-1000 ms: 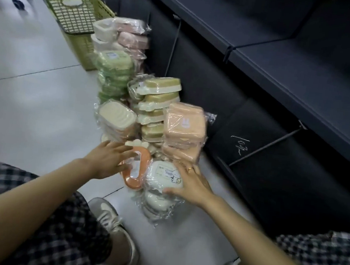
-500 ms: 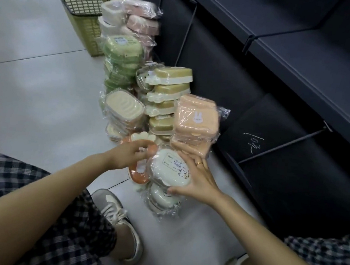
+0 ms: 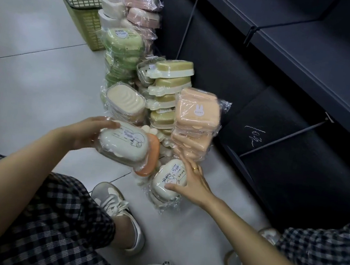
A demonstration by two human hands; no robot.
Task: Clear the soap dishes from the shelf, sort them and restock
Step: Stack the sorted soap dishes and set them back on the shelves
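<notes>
The left hand [image 3: 87, 133] grips a white dish [image 3: 123, 143] from its left end, fingers curled over the top edge; the dish is lifted at frame centre, long axis running lower-left to upper-right, with an orange dish [image 3: 152, 158] just behind it. Right and below, the right hand [image 3: 190, 183] pinches the top dish of a low white stack [image 3: 168, 181] on the floor [image 3: 24, 73], thumb on its near edge. The stack lies lower right of the held dish, nearer the right hand. Sorted piles [image 3: 167, 92] rise behind; the dark shelf [image 3: 307, 60] fills the upper right.
</notes>
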